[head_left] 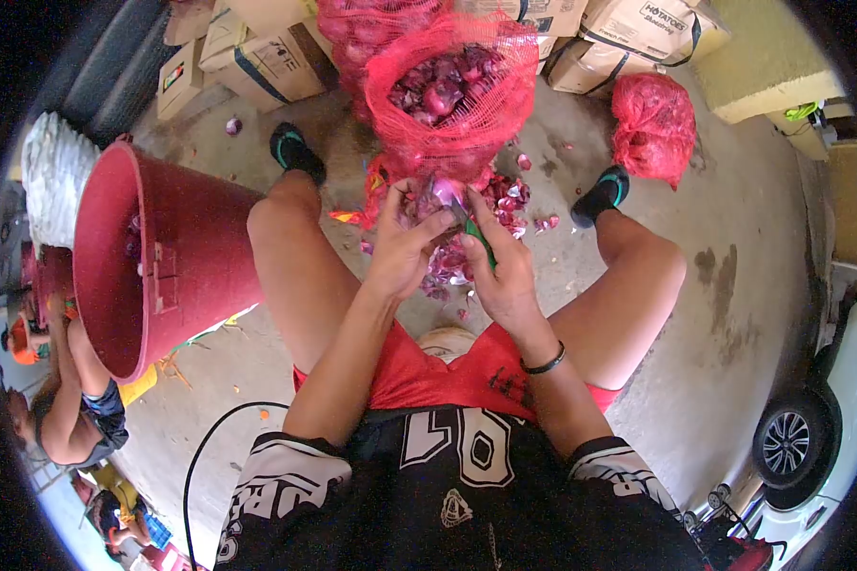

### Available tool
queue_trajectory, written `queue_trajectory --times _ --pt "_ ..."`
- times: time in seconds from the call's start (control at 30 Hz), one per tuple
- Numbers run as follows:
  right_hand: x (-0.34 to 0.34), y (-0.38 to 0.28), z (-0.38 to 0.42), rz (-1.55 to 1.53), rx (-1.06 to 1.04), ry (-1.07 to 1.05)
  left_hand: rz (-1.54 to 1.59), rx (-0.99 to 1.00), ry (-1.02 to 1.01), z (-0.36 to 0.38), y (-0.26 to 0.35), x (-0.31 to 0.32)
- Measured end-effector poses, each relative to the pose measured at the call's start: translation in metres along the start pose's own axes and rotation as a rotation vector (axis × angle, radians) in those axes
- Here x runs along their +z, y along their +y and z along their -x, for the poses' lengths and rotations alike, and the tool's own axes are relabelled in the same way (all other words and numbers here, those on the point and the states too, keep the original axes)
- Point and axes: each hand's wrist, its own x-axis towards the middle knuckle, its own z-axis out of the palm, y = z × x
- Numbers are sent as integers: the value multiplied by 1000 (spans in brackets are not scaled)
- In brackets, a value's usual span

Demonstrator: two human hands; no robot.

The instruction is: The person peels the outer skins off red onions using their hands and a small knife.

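My left hand (402, 246) is closed around a red onion (442, 192), whose purple side shows between the fingers. A small knife with a green handle (481, 244) is in my right hand (508, 271), its blade against or very near the onion. Beneath both hands, onion skins (445, 266) lie in a loose pile on the floor. Just beyond them stands an open red mesh sack (403, 133) with red onions (442, 96) inside.
To the left a large red tub (200, 252) leans toward me, a few onions inside. Cardboard boxes (274, 65) and another mesh sack (350, 48) are at the back. A red bag (653, 126) lies at right; a car (833, 428) is beyond. Another person (71, 419) sits at far left.
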Motion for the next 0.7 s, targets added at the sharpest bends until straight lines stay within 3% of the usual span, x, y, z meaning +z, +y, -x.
queue_trajectory --times 0.17,0.27,0.4,0.7 --pt "-1 3 3 14 94 23 -8 4 -11 -1 -1 1" --pt "-1 12 2 -134 92 125 3 3 -54 0 0 3" --pt "-4 11 4 -149 221 84 15 -10 -44 0 2 4" --pt "-2 0 1 -44 55 -19 -18 1 6 0 1 0"
